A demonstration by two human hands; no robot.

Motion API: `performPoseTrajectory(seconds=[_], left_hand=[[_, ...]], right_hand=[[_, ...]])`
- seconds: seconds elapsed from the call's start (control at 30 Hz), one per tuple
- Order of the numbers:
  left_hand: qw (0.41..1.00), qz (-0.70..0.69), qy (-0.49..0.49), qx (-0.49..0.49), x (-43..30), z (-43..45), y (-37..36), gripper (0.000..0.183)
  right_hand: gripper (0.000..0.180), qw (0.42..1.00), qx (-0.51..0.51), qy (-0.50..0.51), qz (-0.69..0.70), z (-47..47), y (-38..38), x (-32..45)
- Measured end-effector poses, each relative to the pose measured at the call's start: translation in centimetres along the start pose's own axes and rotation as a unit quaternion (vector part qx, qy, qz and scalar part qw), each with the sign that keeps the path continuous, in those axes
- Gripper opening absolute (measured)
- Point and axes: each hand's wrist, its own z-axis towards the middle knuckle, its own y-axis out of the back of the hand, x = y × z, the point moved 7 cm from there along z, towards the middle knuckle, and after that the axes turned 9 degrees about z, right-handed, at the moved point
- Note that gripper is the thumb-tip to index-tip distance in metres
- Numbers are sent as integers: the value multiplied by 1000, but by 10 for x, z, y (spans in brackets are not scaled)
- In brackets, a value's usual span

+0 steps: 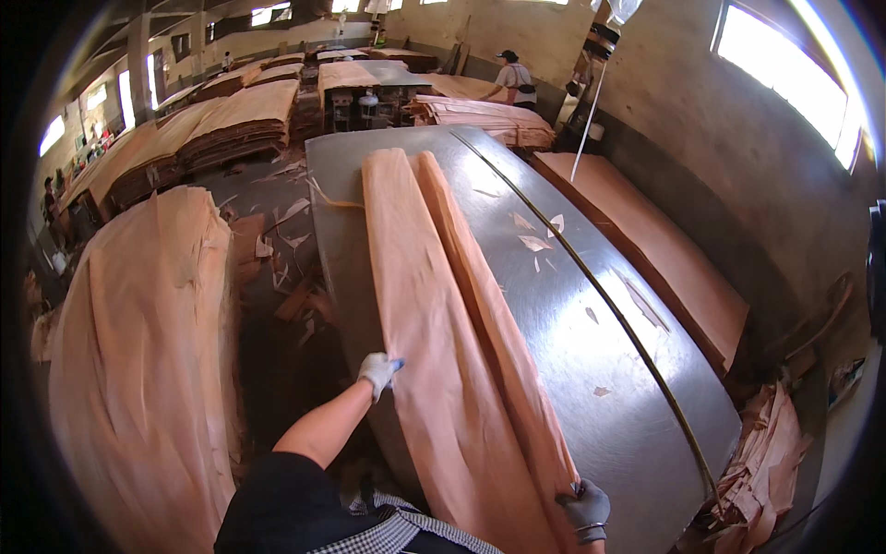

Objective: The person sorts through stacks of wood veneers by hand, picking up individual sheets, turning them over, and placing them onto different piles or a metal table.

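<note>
A long, folded sheet of reddish wood veneer point(436, 332) lies lengthwise on a smooth metal-topped table point(595, 395). My left hand point(378, 372), in a pale glove with blue at the fingertips, grips the sheet's left edge. At the near right, my right hand point(585, 511) wears a grey glove and holds the sheet's right edge; its fingertips are partly hidden. Between the two raised folds runs a dark hollow. Along the table's right side lies a long thin rod or strip point(609, 301), with small veneer scraps point(535, 243) around it.
A tall veneer stack point(145, 332) stands at my left. Another stack point(644, 242) lies beyond the table's right edge. Torn veneer point(758, 464) is heaped at the near right, and scraps litter the floor point(277, 242). A person point(516, 79) stands at a farther table.
</note>
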Motion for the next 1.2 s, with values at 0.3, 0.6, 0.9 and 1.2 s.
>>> performPoseTrajectory(seconds=[0.3,0.6,0.9,1.2], left_hand=[[985,-21,85,147,121,-14,-55,65],[992,-49,-28,110,59,-50,-41,58],[997,-28,2,69,147,-191,-56,66],[939,-30,189,287,228,-491,-170,67]], right_hand=[[36,994,-23,-79,-72,53,-39,-41],[41,995,12,-85,-59,60,-78,-142],[41,961,-160,177,-141,-38,17,-83],[35,970,-129,-119,-166,-284,136,-377]])
